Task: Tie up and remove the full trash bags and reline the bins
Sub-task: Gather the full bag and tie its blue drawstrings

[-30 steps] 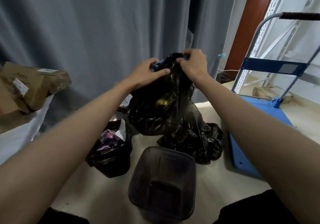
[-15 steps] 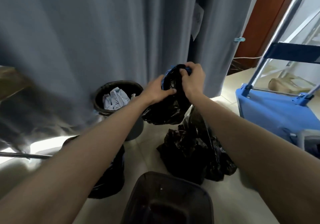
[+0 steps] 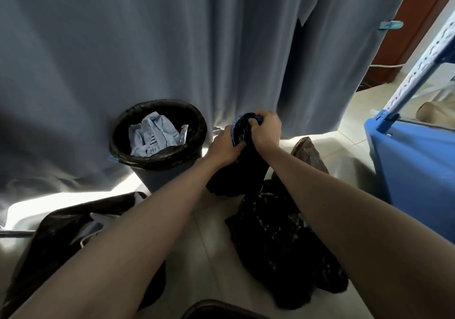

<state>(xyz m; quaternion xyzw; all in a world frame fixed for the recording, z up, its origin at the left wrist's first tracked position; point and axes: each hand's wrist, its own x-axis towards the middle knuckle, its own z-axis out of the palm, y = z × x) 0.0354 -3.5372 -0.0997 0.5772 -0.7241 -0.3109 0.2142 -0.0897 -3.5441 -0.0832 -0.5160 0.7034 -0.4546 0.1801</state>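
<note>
Gripping the gathered neck of one black plastic trash bag (image 3: 232, 171) with a blue drawstring, the left hand (image 3: 225, 146) and right hand (image 3: 267, 131) both clench it at centre, low over the floor. One round grey bin (image 3: 157, 134) with paper stands far left. Two more black bags lie near: one right (image 3: 283, 244), one left (image 3: 66, 235). One blue cart (image 3: 416, 171) stands right.

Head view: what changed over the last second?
The black trash bag came down from chest height to the floor beside the round lined bin, and the view tilted down and left. Unchanged: left hand and right hand still grip its gathered neck; the other tied bag stays put.
</note>
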